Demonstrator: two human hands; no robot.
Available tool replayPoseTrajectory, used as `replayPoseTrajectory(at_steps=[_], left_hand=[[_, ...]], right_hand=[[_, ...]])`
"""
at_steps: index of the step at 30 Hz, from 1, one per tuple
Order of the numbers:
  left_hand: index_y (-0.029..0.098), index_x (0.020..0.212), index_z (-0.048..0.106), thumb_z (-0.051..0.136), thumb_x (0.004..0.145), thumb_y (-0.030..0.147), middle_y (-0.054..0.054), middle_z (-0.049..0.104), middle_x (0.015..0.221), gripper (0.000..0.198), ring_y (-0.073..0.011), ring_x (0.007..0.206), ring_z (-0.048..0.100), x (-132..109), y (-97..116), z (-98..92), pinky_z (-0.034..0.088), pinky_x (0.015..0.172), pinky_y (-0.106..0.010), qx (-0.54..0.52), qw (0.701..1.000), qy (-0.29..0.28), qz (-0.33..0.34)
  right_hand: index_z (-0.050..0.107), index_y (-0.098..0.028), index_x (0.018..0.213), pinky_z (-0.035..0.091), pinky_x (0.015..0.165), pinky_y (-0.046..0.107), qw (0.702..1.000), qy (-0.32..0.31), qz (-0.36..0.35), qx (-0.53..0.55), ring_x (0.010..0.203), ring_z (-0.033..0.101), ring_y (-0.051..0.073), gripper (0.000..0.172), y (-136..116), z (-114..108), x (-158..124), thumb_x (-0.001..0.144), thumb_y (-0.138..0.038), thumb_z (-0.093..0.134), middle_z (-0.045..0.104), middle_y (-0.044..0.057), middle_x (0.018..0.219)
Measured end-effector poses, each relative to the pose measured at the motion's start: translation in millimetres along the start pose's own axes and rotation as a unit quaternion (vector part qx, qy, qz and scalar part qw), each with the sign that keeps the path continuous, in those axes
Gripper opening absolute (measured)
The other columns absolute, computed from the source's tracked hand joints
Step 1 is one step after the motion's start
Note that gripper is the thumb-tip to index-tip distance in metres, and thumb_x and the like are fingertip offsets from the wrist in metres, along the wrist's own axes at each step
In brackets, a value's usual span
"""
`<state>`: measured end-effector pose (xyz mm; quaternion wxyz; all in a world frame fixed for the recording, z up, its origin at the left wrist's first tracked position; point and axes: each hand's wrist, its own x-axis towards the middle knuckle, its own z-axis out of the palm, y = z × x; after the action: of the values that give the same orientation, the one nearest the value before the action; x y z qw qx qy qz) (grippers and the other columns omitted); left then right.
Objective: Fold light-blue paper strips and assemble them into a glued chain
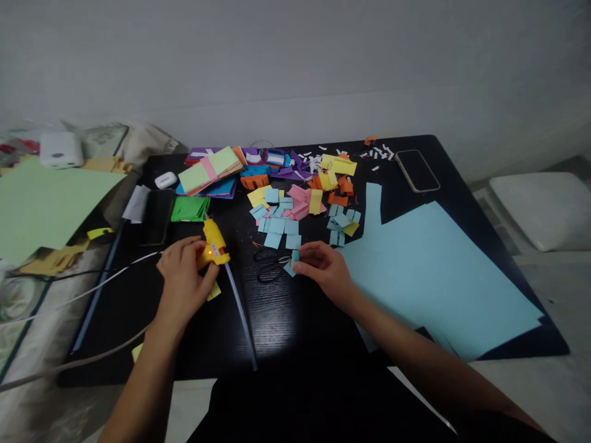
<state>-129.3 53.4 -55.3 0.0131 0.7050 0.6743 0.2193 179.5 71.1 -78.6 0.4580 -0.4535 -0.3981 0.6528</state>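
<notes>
Centre left of the frame, the left hand is wrapped shut around a yellow glue gun, its lamp glowing orange. At centre, the right hand pinches a small blue paper piece just beside black scissors. The work appears to be at the gluing stage, with gun and piece held apart. Bringing them together would call for a short, steady move over bare table. A heap of cut paper squares crowds the space above. A large blue sheet fills the right, and the gun's cable runs off at lower left, past the table's edge.
</notes>
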Motion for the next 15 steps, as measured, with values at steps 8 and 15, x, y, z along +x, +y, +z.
replayPoseTrajectory(at_steps=[8, 15], left_hand=[[0.022, 0.124, 0.06, 0.061, 0.097, 0.04, -0.006, 0.071, 0.103, 0.033, -0.0226, 0.084, 0.068, -4.6, 42.2, -6.8, 0.054, 0.075, -0.036, -0.174, 0.984, -0.027, -0.034], [0.02, 0.109, 0.065, 0.055, 0.102, 0.039, -0.007, 0.069, 0.097, 0.022, -0.024, 0.087, 0.07, -4.3, 90.1, 7.5, 0.056, 0.077, -0.036, -0.221, 0.971, -0.086, 0.028]], right_hand=[[0.071, -0.022, 0.094, 0.064, 0.091, 0.039, 0.999, 0.03, 0.014, -0.003, 0.09, 0.077, 0.02, 0.042, 0.8, -2.1, 3.1, 0.064, -0.038, 0.096, 0.077, 0.002, 0.089], [0.073, -0.022, 0.093, 0.066, 0.082, 0.038, 0.995, 0.053, -0.052, -0.063, 0.081, 0.075, 0.02, 0.032, 1.2, -4.2, 1.8, 0.076, -0.044, 0.088, 0.077, 0.004, 0.089]])
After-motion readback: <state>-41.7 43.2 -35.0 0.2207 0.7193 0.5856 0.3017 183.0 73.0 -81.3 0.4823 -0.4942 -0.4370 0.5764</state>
